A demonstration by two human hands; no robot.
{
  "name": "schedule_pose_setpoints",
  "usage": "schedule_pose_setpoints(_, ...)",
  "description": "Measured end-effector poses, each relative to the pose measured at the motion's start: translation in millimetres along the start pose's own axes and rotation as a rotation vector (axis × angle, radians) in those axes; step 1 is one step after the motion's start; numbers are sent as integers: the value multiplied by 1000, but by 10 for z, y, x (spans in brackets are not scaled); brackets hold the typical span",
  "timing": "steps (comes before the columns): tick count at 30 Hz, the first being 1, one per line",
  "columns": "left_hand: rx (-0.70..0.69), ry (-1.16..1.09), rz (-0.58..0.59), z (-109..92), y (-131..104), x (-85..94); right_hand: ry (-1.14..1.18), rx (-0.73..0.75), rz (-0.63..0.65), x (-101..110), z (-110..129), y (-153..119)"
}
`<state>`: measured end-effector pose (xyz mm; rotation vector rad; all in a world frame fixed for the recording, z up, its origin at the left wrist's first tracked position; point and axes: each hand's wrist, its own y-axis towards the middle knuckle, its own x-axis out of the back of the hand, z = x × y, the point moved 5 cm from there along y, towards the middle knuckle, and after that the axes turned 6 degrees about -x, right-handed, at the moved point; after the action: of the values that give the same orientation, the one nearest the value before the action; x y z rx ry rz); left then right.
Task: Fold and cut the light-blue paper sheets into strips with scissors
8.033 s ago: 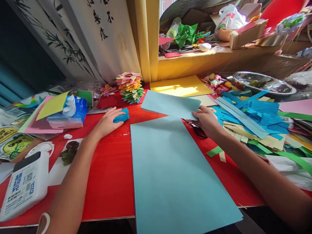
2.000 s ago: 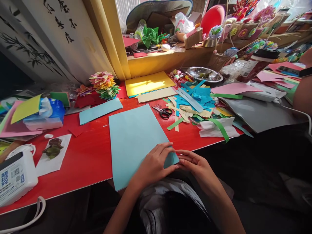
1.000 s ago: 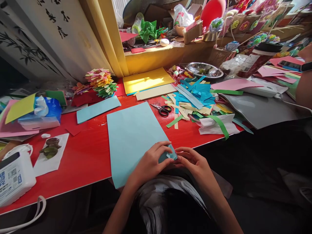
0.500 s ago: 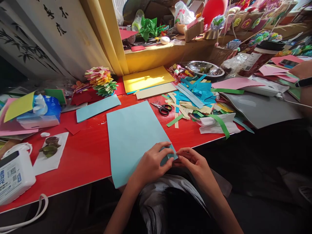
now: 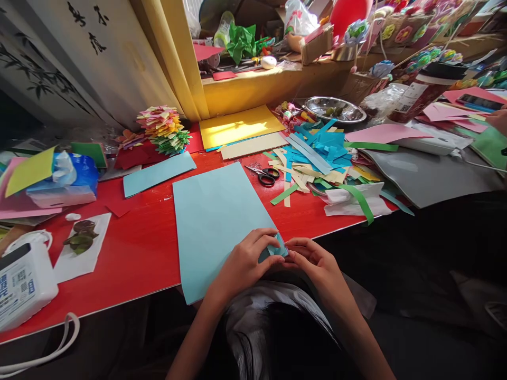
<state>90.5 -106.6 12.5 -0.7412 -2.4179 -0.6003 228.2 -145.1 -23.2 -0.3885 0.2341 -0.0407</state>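
Between 2 hands' fingertips, a light-blue sheet's corner [image 5: 282,246], left hand [image 5: 249,258] pinching it, right hand's [image 5: 317,261] fingers curled against its tip, scissors [image 5: 266,176] beyond the fingers.

A room used for paper craft is shown, probably in a home. Paper strips [image 5: 317,150], 1 pair of scissors [image 5: 266,177] and 1 folded-paper stack [image 5: 164,129] are seen on a red table [image 5: 138,248]. By the window ledge [image 5: 253,82], crowded with small things, a yellow curtain [image 5: 168,58] is hung.
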Motion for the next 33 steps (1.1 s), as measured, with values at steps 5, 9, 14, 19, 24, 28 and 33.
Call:
schedule_pose_setpoints(5,-22,5,-45,-15,-4,0,-9,1,3,-3,10,-2)
schedule_pose_setpoints(9,-48,50,-34,-23,-15,-16,16,3,11,-4,5,8)
schedule_pose_setpoints(14,-43,85,-24,-14,-24,-26,34,4,12,6,-14,17)
schedule_pose_setpoints(19,-35,50,-21,-9,-18,-21,38,-4,1,11,-20,17)
schedule_pose_setpoints(24,-15,16,-9,-8,-15,-9,39,-16,1,14,-25,22)
schedule_pose_setpoints(28,-19,24,6,-22,-15,-2,47,-11,28,13,-29,16)
schedule_pose_setpoints(33,-35,59,-15,-22,-23,-18,31,2,41,-2,-10,-20)
